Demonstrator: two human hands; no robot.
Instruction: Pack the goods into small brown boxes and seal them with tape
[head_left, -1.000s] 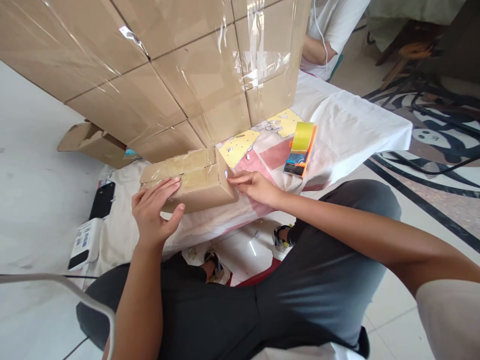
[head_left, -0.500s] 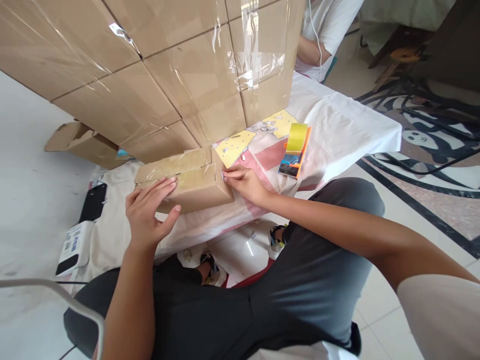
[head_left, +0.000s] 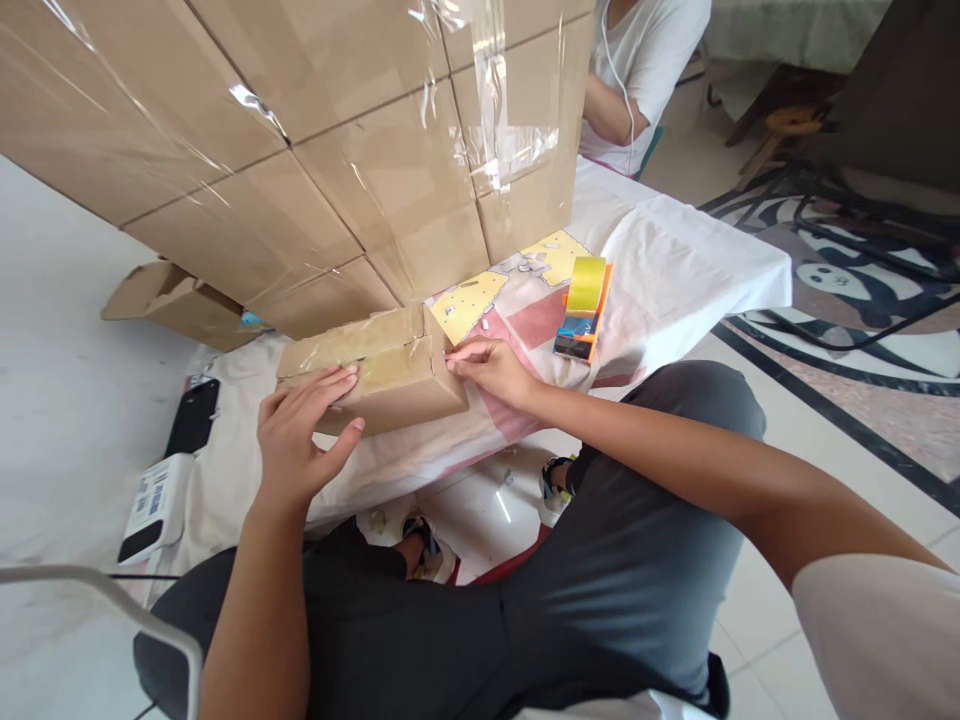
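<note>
A cardboard box (head_left: pixel 390 390) with tape along its top lies on the cloth in front of me. My left hand (head_left: pixel 304 430) rests on its left part, fingers stretched over the top edge and thumb apart. At the box's right end is my right hand (head_left: pixel 491 370), its thumb and fingers pinched together against the end face. A tiny pale bit shows at those fingertips, too small to name. To the right of this hand lies a tape dispenser (head_left: pixel 583 308) with a yellowish roll and orange frame.
A tall stack of taped cardboard boxes (head_left: pixel 390 160) stands behind. An opened carton (head_left: pixel 180 305), a black phone (head_left: pixel 193 417) and a white device (head_left: pixel 156 505) are at left. Paper scraps lie on the tablecloth (head_left: pixel 660 240). Another person's arm (head_left: pixel 611 110) shows at the back right.
The whole view has shifted slightly. Both hands keep their places on the box, left spread on it and right pinched at its end. The tape dispenser lies where it was.
</note>
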